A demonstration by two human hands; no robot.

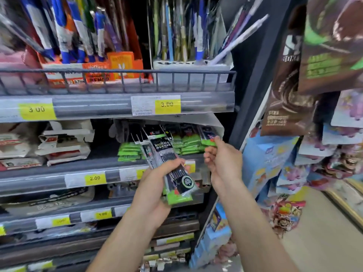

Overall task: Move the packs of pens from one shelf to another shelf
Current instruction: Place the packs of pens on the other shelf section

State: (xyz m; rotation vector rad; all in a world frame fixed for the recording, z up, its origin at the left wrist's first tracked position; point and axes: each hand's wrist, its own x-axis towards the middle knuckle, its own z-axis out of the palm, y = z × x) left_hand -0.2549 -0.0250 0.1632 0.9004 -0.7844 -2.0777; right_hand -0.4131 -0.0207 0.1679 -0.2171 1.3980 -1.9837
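My left hand (155,185) grips a small bundle of black-and-green pen packs (172,171), held upright and tilted in front of the second shelf. My right hand (222,160) pinches the green bottom edge of another pen pack (209,137) at the right end of that shelf. More packs of the same kind (184,143) lie stacked in a white display box (214,120) on the shelf, behind both hands.
The top shelf (117,89) has a wire rail and holds boxes of loose pens. White boxed goods (64,144) sit left on the second shelf. Yellow price tags line the shelf edges. Hanging snack bags (306,79) and blue packets (269,160) crowd the right side.
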